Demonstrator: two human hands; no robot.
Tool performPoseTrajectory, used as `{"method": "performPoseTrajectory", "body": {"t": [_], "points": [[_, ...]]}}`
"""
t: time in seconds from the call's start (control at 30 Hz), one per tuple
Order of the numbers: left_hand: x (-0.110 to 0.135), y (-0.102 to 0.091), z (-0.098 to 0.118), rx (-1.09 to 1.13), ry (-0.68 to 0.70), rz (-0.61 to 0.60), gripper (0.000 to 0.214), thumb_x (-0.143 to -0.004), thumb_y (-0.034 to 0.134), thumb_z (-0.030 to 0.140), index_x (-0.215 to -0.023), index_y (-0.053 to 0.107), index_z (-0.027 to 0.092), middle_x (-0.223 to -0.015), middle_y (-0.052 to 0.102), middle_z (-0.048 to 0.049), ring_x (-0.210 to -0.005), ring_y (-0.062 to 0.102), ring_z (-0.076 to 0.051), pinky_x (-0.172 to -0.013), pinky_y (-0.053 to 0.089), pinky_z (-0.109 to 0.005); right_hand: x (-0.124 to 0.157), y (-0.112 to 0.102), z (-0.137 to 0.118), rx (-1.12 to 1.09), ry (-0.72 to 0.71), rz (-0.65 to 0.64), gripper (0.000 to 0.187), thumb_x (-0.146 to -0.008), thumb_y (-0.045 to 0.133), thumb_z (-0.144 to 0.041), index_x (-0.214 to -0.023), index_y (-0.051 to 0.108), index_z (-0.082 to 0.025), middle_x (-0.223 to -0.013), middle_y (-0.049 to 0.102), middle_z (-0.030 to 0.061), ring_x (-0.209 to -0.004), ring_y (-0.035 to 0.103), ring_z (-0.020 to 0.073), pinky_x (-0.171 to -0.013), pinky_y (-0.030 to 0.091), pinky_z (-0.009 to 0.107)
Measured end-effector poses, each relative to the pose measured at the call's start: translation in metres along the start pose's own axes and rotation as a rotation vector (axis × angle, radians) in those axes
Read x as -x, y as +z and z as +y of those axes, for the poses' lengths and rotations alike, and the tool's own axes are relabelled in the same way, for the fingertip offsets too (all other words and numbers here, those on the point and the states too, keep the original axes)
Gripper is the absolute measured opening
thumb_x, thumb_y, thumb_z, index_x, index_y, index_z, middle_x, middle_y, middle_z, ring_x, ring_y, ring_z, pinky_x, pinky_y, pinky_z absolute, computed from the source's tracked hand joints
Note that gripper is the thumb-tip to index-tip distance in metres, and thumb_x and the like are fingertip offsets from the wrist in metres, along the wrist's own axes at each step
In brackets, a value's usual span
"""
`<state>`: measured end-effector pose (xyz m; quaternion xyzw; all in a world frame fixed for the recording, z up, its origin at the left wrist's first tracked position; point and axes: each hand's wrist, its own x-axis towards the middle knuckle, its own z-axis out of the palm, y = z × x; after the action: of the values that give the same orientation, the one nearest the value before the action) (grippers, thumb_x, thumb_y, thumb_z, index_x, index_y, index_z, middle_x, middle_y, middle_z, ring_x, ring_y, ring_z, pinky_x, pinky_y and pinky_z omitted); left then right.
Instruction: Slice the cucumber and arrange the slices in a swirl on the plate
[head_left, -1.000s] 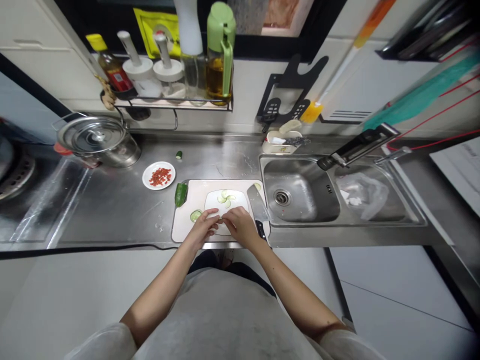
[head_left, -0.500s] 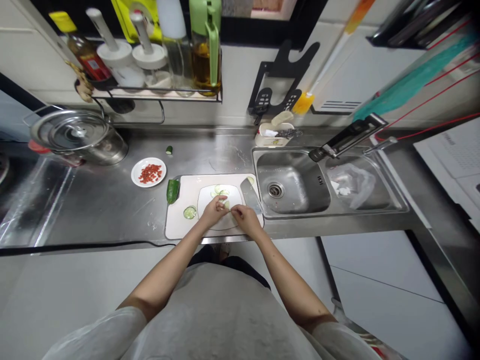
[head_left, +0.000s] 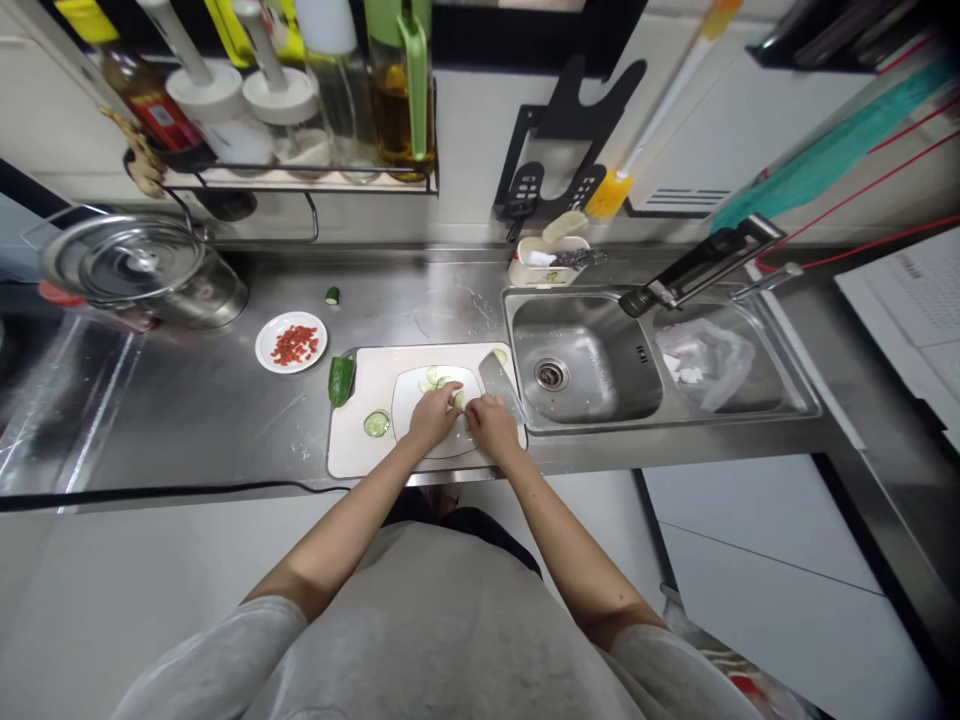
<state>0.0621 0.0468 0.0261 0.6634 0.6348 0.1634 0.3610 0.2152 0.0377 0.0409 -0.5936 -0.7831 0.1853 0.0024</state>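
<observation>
My left hand (head_left: 433,417) is closed with its fingertips pinching a pale cucumber slice (head_left: 458,399) over a white square plate (head_left: 409,392). Close beside it, my right hand (head_left: 491,424) has its fingers bent together; what lies between them is mostly hidden. More cucumber slices (head_left: 433,377) rest on the plate's far part. The plate stands on a pale cutting board (head_left: 351,450). To the left on the board lie stacked cucumber slices (head_left: 376,424), and a cut cucumber piece (head_left: 341,381) sits at its left edge. A broad knife blade (head_left: 498,378) lies on the right side.
A small plate of chopped red pieces (head_left: 312,359) and a cucumber end (head_left: 332,295) are on the steel counter behind. The sink (head_left: 592,405) adjoins the board's right side. A lidded pot (head_left: 202,293) stands back left, under a rack of bottles (head_left: 322,178).
My hands have shifted slightly rightward, and the right fingers are now curled in closer to the left hand and the slice. The whole view has moved a little.
</observation>
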Motion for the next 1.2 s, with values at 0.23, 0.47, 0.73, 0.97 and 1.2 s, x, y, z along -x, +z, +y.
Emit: {"method": "performPoseTrajectory", "body": {"t": [0.23,0.47,0.73,0.97,1.2], "points": [[-0.002,0.008,0.004,-0.153,0.079,0.017,0.037,-0.087,0.054,0.023,-0.124,0.058,0.023,-0.102,0.063,-0.0074,-0.101,0.053,-0.024,-0.088,0.042,-0.035,-0.003,0.003,0.005,0.06,-0.027,0.03,0.027,-0.098,0.041,-0.03,-0.101,0.066,-0.021,-0.099,0.058,0.0103,-0.094,0.045,0.0234,-0.072,0.032,0.031],[0.002,0.007,0.003,-0.293,0.135,0.037,0.035,-0.092,0.047,0.033,-0.123,0.062,0.023,-0.1,0.06,-0.0108,-0.102,0.05,-0.026,-0.086,0.041,-0.036,0.019,0.003,0.005,0.019,-0.055,0.088,0.031,-0.097,0.041,-0.029,-0.115,0.066,-0.024,-0.099,0.056,0.0097,-0.092,0.043,0.0234,-0.074,0.032,0.032],[0.003,0.005,0.002,-0.327,0.151,0.039,0.038,-0.094,0.042,0.035,-0.124,0.063,0.024,-0.097,0.059,-0.0122,-0.1,0.05,-0.027,-0.087,0.039,-0.038,0.027,0.004,0.001,0.04,-0.036,0.067,0.035,-0.095,0.046,-0.035,-0.126,0.061,-0.028,-0.103,0.053,0.0098,-0.093,0.042,0.0237,-0.072,0.032,0.032],[0.005,0.008,0.002,-0.32,0.122,0.066,0.038,-0.094,0.043,0.036,-0.124,0.061,0.023,-0.102,0.06,-0.0135,-0.103,0.049,-0.029,-0.087,0.038,-0.039,0.022,0.0,0.001,0.051,-0.03,0.029,0.036,-0.094,0.048,-0.03,-0.127,0.06,-0.03,-0.104,0.052,0.01,-0.094,0.042,0.0243,-0.072,0.032,0.032],[0.005,0.012,0.001,-0.329,0.112,0.09,0.039,-0.094,0.044,0.036,-0.125,0.06,0.022,-0.103,0.061,-0.0132,-0.102,0.051,-0.028,-0.087,0.039,-0.038,0.025,0.001,0.002,0.041,-0.027,0.047,0.035,-0.094,0.046,-0.03,-0.126,0.061,-0.028,-0.101,0.052,0.0093,-0.091,0.041,0.0227,-0.071,0.031,0.03]]}}
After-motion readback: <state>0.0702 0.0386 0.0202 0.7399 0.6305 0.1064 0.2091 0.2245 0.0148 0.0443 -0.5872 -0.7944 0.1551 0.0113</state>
